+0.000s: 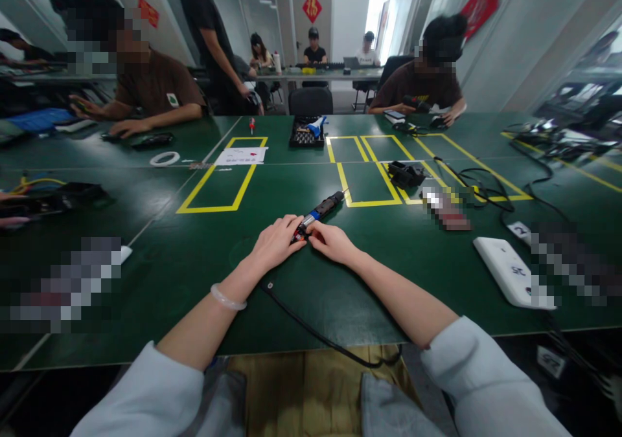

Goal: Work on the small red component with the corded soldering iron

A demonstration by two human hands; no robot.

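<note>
A slim dark handheld device [326, 208] with a blue band and a thin tip lies slanted on the green table, its tip toward the upper right. My left hand [276, 239] rests over its near end, fingers wrapped round it. From the right side, my right hand [330, 240] pinches at the same end, where small red and orange parts show between the two hands. A black cable [311, 331] runs from beneath my left wrist to the table's front edge.
A black tray of bits [307, 140], a paper sheet [241, 156] and a screwdriver [251, 125] lie ahead. Right are a black holder [406, 174], cables and a white power bank [510, 272]. A white ring [164, 159] lies left. People sit across the table [204, 256].
</note>
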